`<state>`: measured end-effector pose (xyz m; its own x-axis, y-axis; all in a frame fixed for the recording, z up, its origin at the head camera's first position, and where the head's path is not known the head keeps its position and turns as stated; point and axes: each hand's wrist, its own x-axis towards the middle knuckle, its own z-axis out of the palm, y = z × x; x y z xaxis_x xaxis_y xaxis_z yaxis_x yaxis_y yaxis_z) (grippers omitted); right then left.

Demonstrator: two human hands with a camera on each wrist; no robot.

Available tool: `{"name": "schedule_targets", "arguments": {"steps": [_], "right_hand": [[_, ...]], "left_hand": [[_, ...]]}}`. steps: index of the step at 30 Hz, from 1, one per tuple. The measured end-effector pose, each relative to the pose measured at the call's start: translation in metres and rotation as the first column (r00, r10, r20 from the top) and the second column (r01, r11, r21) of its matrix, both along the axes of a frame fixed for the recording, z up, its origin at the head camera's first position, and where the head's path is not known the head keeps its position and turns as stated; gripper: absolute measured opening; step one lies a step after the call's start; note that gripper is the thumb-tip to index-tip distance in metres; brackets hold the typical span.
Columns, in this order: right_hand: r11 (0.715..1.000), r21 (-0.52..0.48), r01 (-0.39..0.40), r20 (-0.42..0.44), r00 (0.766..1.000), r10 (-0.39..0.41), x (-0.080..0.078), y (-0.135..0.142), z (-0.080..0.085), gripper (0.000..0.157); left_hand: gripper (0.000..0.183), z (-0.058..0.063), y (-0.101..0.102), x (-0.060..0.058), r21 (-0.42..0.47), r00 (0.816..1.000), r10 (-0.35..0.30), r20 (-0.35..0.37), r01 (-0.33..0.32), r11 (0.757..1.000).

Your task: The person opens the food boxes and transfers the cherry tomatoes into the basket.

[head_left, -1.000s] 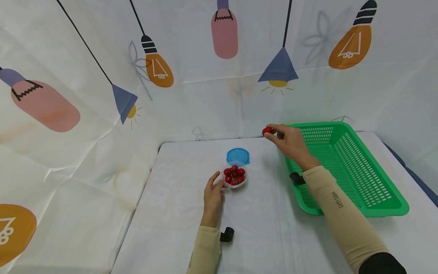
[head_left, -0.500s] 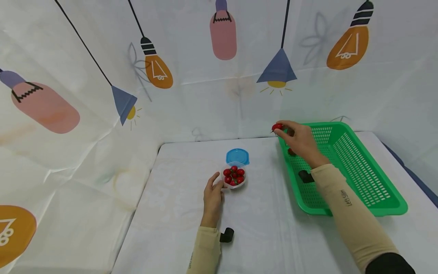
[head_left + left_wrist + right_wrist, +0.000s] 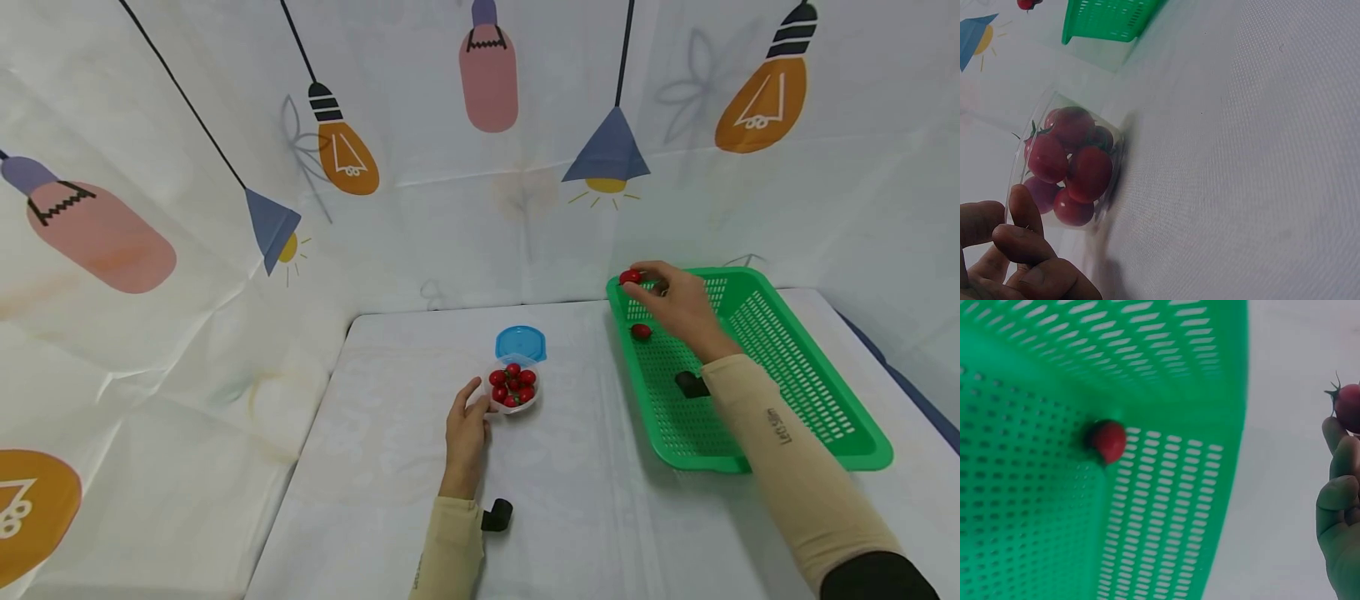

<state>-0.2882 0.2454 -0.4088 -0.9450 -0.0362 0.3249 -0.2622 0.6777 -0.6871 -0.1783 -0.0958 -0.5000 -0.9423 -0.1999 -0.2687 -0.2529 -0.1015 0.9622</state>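
My right hand [image 3: 678, 304] pinches a red cherry tomato [image 3: 630, 277] between thumb and fingers, over the far left corner of a green plastic basket [image 3: 817, 358]. Green stem leaves show on that tomato [image 3: 1349, 407] in the right wrist view. Another cherry tomato [image 3: 641, 332] lies inside the basket, near its far left corner. At the middle of the table my left hand [image 3: 467, 433] holds the edge of a small clear plastic tub [image 3: 517, 408]. Several cherry tomatoes [image 3: 1088, 172] fill the tub. A blue lid [image 3: 521, 342] lies open behind it.
A white cloth covers the table [image 3: 570, 508]. Behind and to the left hangs a white sheet [image 3: 450, 233] printed with lamps and bulbs. The basket's raised rim [image 3: 628, 375] faces the tub, with a strip of tablecloth between.
My right hand has moved right with its tomato, from beside the basket to over its corner. The tomato inside the basket has come into view. My left hand stays at the tub.
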Motion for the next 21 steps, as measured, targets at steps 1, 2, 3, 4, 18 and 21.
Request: {"name": "schedule_targets", "arguments": {"steps": [1,2,3,4,18,21], "right_hand": [[1.000,0.005,0.000,0.009,1.000,-0.001,-0.001,0.003,-0.001,0.047],[1.000,0.012,0.001,0.018,1.000,-0.001,-0.002,0.006,-0.003,0.047],[1.000,0.017,0.000,0.026,1.000,-0.001,-0.002,0.008,-0.004,0.048],[1.000,0.021,-0.002,0.034,0.999,0.002,-0.004,0.011,-0.006,0.049],[0.999,0.054,0.000,0.106,0.994,-0.006,-0.011,0.029,-0.025,0.048],[0.998,0.058,0.003,0.121,0.993,-0.010,-0.014,0.032,-0.031,0.048]], "left_hand": [[0.045,0.005,0.001,0.002,-0.002,1.000,-0.004,0.003,0.004,1.000],[0.045,0.010,0.001,0.004,-0.005,1.000,-0.007,0.005,0.007,1.000],[0.045,0.015,0.002,0.006,-0.007,1.000,-0.009,0.005,0.009,1.000],[0.045,0.017,0.002,0.008,-0.007,1.000,-0.008,-0.004,0.008,1.000],[0.045,0.021,0.003,0.010,0.004,1.000,-0.002,-0.002,0.002,1.000],[0.045,0.023,0.004,0.010,-0.005,1.000,0.000,0.007,0.001,1.000]]}}
